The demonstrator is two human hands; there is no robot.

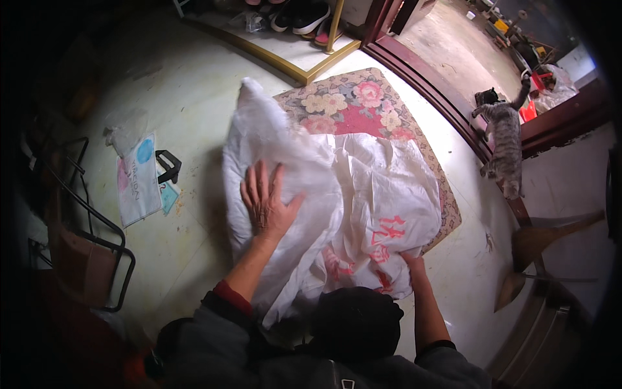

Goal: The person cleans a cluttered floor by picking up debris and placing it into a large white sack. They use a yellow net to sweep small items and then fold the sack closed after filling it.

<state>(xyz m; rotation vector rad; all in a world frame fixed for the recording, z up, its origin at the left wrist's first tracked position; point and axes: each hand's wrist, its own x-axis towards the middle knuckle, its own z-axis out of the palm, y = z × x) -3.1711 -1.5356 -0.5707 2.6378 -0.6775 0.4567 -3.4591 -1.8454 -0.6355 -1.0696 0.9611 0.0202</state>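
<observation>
A large white woven sack [386, 187] lies spread before me, with red printed characters on its right part. On the left, white material [272, 131] bulges up into a raised, blurred corner; whether it belongs to the same sack I cannot tell. My left hand [268, 197] rests flat on this bulging part, fingers spread. At the sack's lower right edge, my right hand [413, 265] grips the fabric, its fingertips hidden by the folds. Part of the sack covers a floral floor mat [364, 104].
A gold-framed rack [306, 77] with shoes [300, 17] stands beyond the mat. A grey tabby cat [505, 131] straddles the dark red door sill [437, 92]. Leftward are a printed bag [138, 180], a black plastic piece [168, 166] and a metal-framed chair [87, 262]. A broom [534, 240] lies right.
</observation>
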